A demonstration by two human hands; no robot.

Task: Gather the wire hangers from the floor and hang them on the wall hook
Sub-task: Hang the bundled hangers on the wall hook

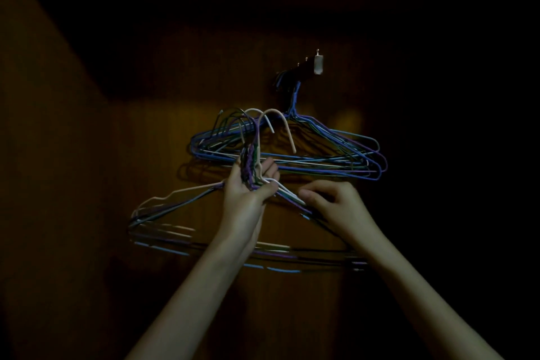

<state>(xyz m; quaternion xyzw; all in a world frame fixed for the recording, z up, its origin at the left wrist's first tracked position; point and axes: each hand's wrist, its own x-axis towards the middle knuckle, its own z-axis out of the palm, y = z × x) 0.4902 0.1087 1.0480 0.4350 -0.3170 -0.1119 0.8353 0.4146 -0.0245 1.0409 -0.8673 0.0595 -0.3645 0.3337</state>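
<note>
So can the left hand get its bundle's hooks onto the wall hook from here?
Probably yes. The left hand grips the bundle at the necks, hook ends free and pointing up. The wall hook is above and right, with open space between, though the hung hangers already crowd it.

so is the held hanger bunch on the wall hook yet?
Not yet. Left hand grips the bunch below the wall hook; its hooks hang free.

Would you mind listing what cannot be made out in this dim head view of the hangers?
- How many held hangers: wires overlap and darkness swallows them.
- Exactly where the hung hangers catch on the wall hook: shadow hides it.
- Right hand fingertips: behind the wires, grip unclear.
- Left hand grips the necks; inner fingers hidden.
</note>
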